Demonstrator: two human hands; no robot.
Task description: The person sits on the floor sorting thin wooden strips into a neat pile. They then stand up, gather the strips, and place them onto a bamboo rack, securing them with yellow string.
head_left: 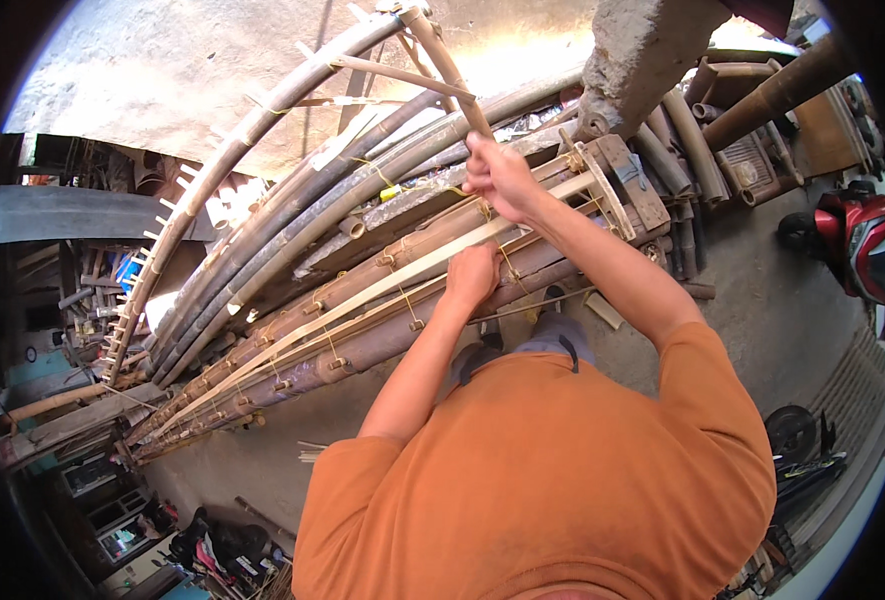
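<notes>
My right hand [502, 180] is raised above the bamboo frame, its fingers wrapped round the lower end of a light brown wooden stick [445, 65] that slants up and away. Lower and to the left, my left hand [474, 272] is closed, resting on the frame; whatever it grips is hidden beneath the fingers. The long bamboo frame [377, 335] has two thick poles with short pegs and yellowish ties between them. A pale flat bamboo strip [347, 302] runs lengthwise along its middle, passing close by my left hand.
Behind the frame lie several long grey bamboo poles [292, 215]. A bamboo pole with protruding pegs [224, 165] curves across the far left. A rough concrete post [627, 60] stands at the far right. Beyond the floor [727, 300], a red motorcycle [857, 240] is parked.
</notes>
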